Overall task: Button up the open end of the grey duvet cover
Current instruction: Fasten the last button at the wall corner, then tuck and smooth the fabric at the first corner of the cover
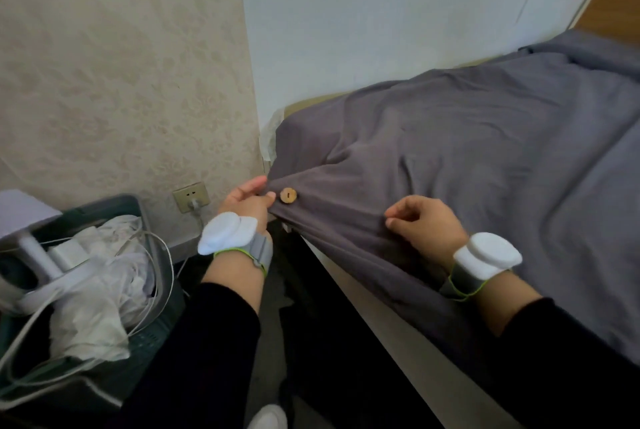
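Note:
The grey duvet cover [467, 158] lies over the bed, its open end hanging over the near edge. A round wooden button [288, 195] shows on the cover close to its left corner. My left hand [247, 201] pinches the cover's corner just left of that button, thumb and fingers closed on the cloth. My right hand [424, 224] rests on the hem further right, fingers curled and pinching the fabric. Both wrists carry white devices on grey straps.
A dark basket [152, 335] full of white cloth, cables and a white appliance stands on the floor at the left. A wall socket [191, 197] with a plug sits behind my left hand. The bed's pale side rail [374, 311] runs diagonally below the hem.

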A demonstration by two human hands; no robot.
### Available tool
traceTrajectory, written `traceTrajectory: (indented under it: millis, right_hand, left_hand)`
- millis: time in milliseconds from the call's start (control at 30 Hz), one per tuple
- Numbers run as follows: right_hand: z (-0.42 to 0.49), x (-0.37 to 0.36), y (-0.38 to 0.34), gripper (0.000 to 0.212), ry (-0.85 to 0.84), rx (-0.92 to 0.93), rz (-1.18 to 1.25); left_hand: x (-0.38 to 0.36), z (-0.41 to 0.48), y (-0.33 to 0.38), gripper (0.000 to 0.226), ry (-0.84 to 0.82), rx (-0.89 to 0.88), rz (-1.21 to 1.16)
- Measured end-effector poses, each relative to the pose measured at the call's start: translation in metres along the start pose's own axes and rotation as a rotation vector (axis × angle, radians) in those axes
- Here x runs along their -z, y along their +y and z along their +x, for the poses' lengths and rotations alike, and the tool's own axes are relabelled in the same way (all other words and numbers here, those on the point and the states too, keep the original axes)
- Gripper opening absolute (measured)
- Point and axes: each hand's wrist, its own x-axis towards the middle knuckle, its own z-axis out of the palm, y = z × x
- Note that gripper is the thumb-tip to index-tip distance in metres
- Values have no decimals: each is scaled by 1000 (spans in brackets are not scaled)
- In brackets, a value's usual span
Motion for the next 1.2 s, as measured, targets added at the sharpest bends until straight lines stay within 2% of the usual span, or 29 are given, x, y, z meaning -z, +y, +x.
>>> traceTrajectory:
  millis: [67,233,333,467,533,600,667,733,767,833,900,967,1033,1133,1200]
  right_hand:
    - [-13,14,20,8,-9,-43,-70]
    - [-47,42,57,5,-13,-120,-33]
    - [-75,64,81,5,45,-172,-62]
    - [-119,90,103,6,122,-225,-153]
    - [-146,106,116,6,144,-267,-238]
    - [-173,124,129,10,151,-305,-327]
    - [-194,138,140,20,143,-347,-399]
    - [-210,148,149,32,124,-397,-463]
    - [-217,152,153,38,112,-425,-494]
    - [-235,158,158,46,80,-479,-523]
    - [-254,164,163,51,55,-501,-472]
    - [-273,166,164,52,43,-492,-413]
    - [-296,166,165,49,16,-467,-370]
    - [-318,152,161,36,-27,-418,-340]
    - [-337,142,161,27,-40,-392,-327]
  left_hand:
    - [4,6,-11,47,-45,54,65]
    - [-11,-2,-33,50,-134,214,306]
    - [-43,-35,-38,48,-259,197,398]
    - [-80,-88,-42,43,-329,118,400]
    - [-97,-132,-48,35,-515,53,459]
    - [-107,-184,-59,26,-711,-143,551]
    - [-108,-233,-70,19,-981,-367,698]
    - [-105,-268,-87,29,-1309,-519,949]
    - [-103,-281,-97,42,-1404,-612,1099]
    - [-99,-305,-113,70,-1391,-766,1285]
    - [-96,-327,-121,79,-1314,-825,1255]
    - [-95,-345,-128,71,-1303,-891,1198]
    - [-92,-362,-133,51,-1322,-929,1148]
    - [-81,-372,-142,28,-1320,-857,1136]
    - [-75,-377,-144,20,-1344,-791,1229]
